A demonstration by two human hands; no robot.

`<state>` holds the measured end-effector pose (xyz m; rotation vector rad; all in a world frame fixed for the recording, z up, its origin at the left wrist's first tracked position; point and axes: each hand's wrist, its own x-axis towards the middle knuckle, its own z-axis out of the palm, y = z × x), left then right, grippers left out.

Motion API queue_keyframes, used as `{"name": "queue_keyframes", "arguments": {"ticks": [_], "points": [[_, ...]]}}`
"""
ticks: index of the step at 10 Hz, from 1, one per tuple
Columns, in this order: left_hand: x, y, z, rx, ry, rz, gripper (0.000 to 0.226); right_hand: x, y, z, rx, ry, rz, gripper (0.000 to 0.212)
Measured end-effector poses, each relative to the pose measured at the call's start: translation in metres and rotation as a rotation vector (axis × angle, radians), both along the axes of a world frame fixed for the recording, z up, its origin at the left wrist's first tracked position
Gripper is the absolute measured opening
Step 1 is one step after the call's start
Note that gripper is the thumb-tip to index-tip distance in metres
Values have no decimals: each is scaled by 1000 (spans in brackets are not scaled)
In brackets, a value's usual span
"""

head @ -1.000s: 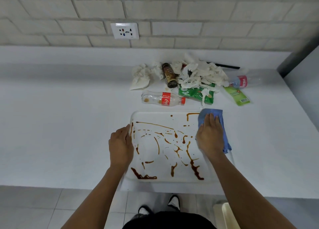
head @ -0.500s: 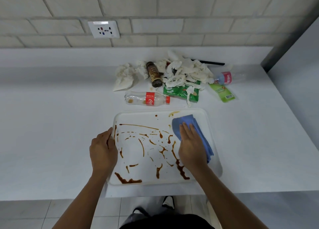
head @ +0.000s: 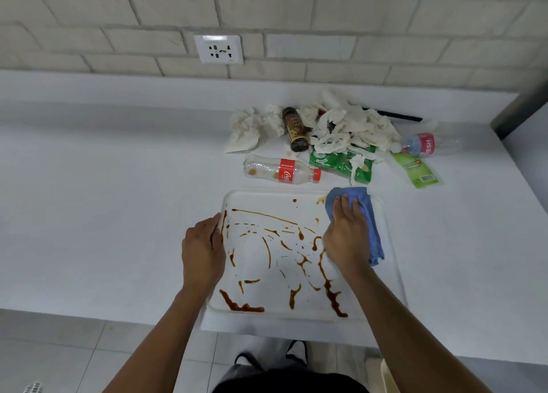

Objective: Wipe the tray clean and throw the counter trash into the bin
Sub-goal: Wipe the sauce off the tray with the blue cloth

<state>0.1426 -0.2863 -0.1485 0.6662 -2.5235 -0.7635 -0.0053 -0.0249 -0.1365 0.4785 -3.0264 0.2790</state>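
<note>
Left hand (head: pixel 203 252) grips the tray (head: pixel 391 244) rim; right hand (head: pixel 345 238), fingers flat, presses the cloth (head: pixel 372 215) — best sweep firmly across the sauce (head: pixel 241 305), overlapping strokes.

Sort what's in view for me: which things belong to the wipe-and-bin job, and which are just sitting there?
Job:
- white plastic tray streaked with brown sauce
- blue cloth under right hand
- left hand holding tray's edge
- crumpled white tissues
- clear red-labelled cola bottle
- brown bottle
- green wrappers
- clear pink-labelled bottle

Lying about:
- white wall socket
- black stick
</note>
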Motion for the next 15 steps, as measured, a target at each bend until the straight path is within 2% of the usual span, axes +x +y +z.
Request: {"name": "queue_keyframes", "arguments": {"ticks": [2, 3, 4, 5, 6, 7, 8, 9, 10, 11, 12, 14, 15], "points": [[-2, 0, 1, 15, -32, 12, 39, 29, -36, 0, -10, -25, 209, 76], [-2, 1, 1, 43, -46, 35, 39, 37, -31, -14, -84, -38, 281, 71], [-2, 0, 1, 49, -53, 35, 40, 43, -4, -31, -214, -11, 300, 62], [-2, 0, 1, 52, -62, 44, 39, 38, 16, -30, -203, 24, 240, 60], [-2, 3, 5, 35, -67, 40, 39, 27, 4, -16, -123, -16, 154, 64], [-3, 5, 8, 28, -74, 55, 38, 18, -25, -5, -35, -31, 180, 66], [-3, 4, 9, 33, -89, 58, 39, 18, -55, 3, -92, -63, 239, 70], [-6, 2, 7, 27, -127, 56, 40, 36, -76, 5, -180, -149, 341, 62], [-9, 3, 6, 26, -154, 92, 37, 48, -74, 0, -295, 4, 552, 50], [-8, 3, 8, 51, -151, 88, 42, 56, -46, -14, -267, 9, 579, 54], [-7, 1, 8, 46, -145, 78, 43, 49, -18, -26, -153, 4, 476, 54], [-7, 0, 5, 45, -168, 72, 45, 33, -51, -8, -182, -16, 337, 63], [-7, 1, 7, 55, -168, 75, 51, 21, -86, -10, -135, -59, 366, 88]]}}
